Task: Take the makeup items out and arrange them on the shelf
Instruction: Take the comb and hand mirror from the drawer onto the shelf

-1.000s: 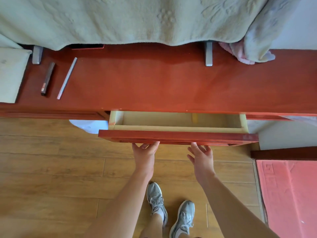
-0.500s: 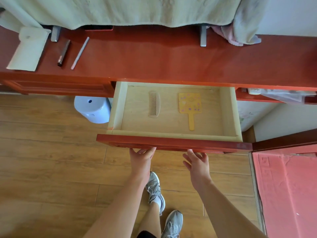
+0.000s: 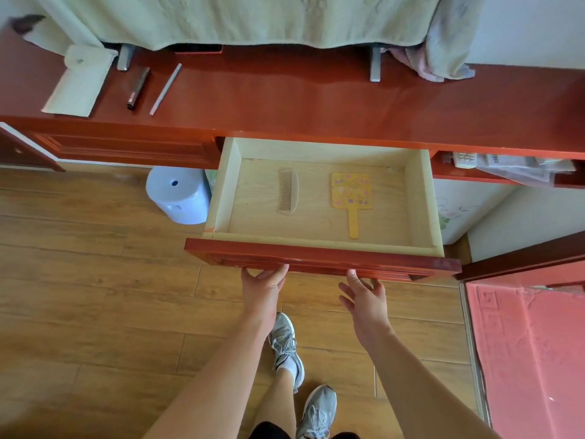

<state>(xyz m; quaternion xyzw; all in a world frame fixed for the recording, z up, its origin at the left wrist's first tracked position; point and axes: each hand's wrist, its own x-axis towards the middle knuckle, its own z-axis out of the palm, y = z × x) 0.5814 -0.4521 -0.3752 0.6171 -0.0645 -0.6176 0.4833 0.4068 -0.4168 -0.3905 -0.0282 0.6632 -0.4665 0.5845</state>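
The drawer (image 3: 323,259) is standing wide open, sticking out from under the red shelf (image 3: 316,106). Only two things are in it, both lying flat on the bottom. A wooden comb (image 3: 287,194) is in the left half. A yellow hand mirror (image 3: 351,193) with little flowery dots is in the right half (could be a paddle brush, hard to tell), handle pointing at the drawer front. They lie apart, clear of each other and of the drawer walls.

The left hand (image 3: 264,288) is right at the drawer front, a bit left of its middle, with the fingertips going up under the lower edge. The tips are hidden there, so I honestly can't tell if the grip is hooked on or just touching. The right hand (image 3: 367,296) is just below the drawer front near its middle. Its grip is loose and spread, with nothing in it, and only the forefinger seems to reach the wood.

Up on the shelf, back and to the left of the drawer, a dark tube (image 3: 138,88) and a thin pencil (image 3: 166,89) lie side by side without touching. A white pouch (image 3: 80,82) sits further left. A pale green towel (image 3: 253,20) hangs down behind the drawer. A light blue stool (image 3: 179,198) stands on the floor just left of the drawer, and a pink mat (image 3: 531,359) lies off to its right.
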